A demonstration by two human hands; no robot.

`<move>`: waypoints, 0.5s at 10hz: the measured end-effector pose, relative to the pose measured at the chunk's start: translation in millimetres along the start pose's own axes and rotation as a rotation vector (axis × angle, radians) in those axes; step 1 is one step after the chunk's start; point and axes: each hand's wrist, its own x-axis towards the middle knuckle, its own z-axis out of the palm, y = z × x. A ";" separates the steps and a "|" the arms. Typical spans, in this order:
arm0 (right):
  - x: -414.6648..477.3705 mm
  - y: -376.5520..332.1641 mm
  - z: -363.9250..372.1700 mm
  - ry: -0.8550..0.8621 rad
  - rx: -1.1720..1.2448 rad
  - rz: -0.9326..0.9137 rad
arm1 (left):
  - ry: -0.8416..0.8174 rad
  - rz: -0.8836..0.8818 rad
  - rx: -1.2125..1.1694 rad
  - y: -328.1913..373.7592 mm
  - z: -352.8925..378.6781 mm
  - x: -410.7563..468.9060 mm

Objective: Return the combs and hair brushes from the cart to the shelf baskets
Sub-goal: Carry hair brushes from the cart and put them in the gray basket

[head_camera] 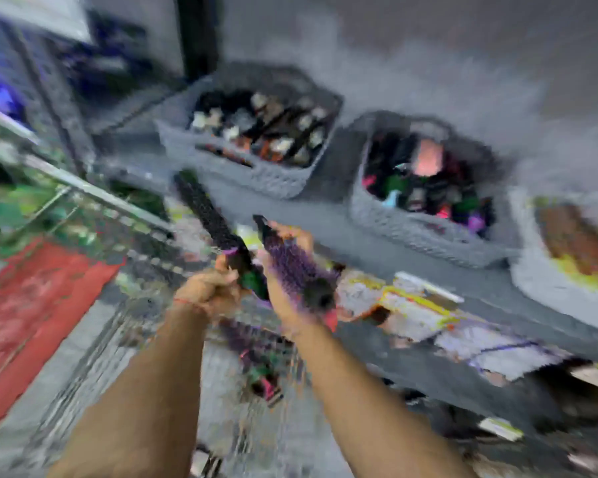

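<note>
Left hand (206, 288): fist closed round black brush (208, 215), head pointing to 11 o'clock.
Right hand (290, 270): gripped purple brush (296, 267).
Baskets: grey basket (256, 174) at 12; second basket (411, 225) at 2.
Frame: heavily blurred.

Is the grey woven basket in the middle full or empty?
Nearly full. The middle grey woven basket on the shelf holds a colourful pile reaching close to its rim; blur hides what the items are.
</note>
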 end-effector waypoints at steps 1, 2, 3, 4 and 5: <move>20.3 -47.8 -72.7 0.329 0.089 -0.301 | -0.272 0.204 0.100 52.3 102.9 17.3; 41.9 -68.1 -158.7 0.538 0.082 -0.441 | -0.365 0.234 0.330 84.2 199.9 33.3; 62.4 -48.5 -219.8 0.427 -0.152 -0.321 | -0.271 0.179 0.576 77.5 255.4 66.7; 76.7 -23.7 -256.5 0.407 -0.176 -0.148 | -0.136 0.019 0.777 48.9 278.6 93.7; 91.7 -13.4 -285.1 0.400 -0.100 0.008 | 0.048 -0.060 0.939 25.2 277.7 125.1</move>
